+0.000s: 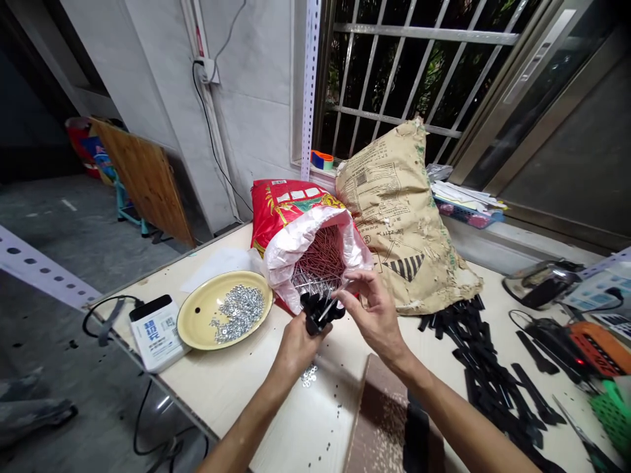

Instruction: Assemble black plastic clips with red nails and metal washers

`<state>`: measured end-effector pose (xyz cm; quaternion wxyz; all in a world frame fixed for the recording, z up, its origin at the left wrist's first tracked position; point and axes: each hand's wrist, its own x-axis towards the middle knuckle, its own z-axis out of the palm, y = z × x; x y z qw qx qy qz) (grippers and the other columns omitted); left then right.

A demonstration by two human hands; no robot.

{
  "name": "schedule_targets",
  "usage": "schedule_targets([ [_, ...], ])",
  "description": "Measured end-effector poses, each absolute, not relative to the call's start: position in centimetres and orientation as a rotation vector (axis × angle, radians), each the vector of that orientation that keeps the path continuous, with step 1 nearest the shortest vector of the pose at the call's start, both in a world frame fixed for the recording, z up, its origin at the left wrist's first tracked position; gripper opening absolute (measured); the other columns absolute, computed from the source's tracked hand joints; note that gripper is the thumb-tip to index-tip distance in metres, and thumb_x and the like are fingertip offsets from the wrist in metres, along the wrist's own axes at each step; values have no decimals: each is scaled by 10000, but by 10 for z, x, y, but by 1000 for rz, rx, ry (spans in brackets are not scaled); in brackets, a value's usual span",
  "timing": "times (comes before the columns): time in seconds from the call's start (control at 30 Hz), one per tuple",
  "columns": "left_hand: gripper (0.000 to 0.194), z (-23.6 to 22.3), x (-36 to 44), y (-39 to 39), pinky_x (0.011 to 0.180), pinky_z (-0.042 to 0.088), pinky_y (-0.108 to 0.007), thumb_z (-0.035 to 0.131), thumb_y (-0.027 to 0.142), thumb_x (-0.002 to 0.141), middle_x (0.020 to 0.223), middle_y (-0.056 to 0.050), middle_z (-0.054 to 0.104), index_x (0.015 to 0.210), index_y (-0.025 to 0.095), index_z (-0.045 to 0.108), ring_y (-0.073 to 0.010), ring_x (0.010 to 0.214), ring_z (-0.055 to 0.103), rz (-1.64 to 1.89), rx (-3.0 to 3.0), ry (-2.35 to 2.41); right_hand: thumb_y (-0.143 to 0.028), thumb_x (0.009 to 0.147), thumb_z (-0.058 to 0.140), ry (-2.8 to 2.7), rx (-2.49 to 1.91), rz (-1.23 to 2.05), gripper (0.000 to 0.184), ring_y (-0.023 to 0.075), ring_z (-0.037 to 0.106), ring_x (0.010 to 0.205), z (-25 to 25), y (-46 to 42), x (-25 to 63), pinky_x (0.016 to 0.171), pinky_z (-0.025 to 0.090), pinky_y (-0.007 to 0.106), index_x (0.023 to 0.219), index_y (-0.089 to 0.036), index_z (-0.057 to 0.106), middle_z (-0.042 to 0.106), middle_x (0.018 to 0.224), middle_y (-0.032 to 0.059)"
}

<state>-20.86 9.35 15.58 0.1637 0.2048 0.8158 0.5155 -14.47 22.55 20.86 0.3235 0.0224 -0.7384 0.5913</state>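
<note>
1. I see the left hand (294,349) closed around a bunch of black parts (315,314), held up over the table (266,407) at the middle of the dial.
2. The right hand (377,318) is just beside it, at about 2 o'clock; its thumb and finger pinch a thin silvery pin (327,309), whose lower end reaches the black parts. I can't tell how far in it sits.
3. At 12 o'clock from the hands, the red bag (263,213) gapes open, its white lining (280,256) folded out, showing red-brown screws (323,253) with silvery ones (308,284) nearest the hands.
4. At 9 o'clock is a yellow plate (194,328) with washers (241,309) heaped toward its right side; a white box (158,341) lies just past it.
5. A few loose washers (309,376) lie below the left hand, near 6 o'clock.
6. At 1 o'clock a tan sack (394,197) leans by the barred window (394,72).
7. Between 3 and 4 o'clock, more black pieces (486,368) spread in a heap, with scissors (586,437) farther out at 4.
8. At 5 o'clock, a brown board (365,414) carries pale specks, partly under the right forearm.
</note>
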Motion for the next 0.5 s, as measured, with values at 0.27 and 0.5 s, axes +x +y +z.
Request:
schedule_targets([
  [0.27, 270, 157, -207, 99, 675, 442, -319, 609, 296, 662, 823, -84, 679, 868, 123, 614, -264, 803, 615, 1509, 574, 2218, -214, 840, 612, -2128, 141, 1248, 214, 163, 591, 882, 202, 226, -137, 811, 466, 315, 1047, -244, 567, 606, 943, 22],
  [0.5, 254, 156, -198, 104, 626, 423, -285, 643, 276, 650, 770, -56, 665, 857, 130, 621, -224, 736, 599, 1513, 671, 2260, -175, 815, 607, -2158, 220, 1268, 218, 147, 585, 824, 207, 229, -134, 782, 467, 300, 1022, -240, 586, 609, 930, 13],
])
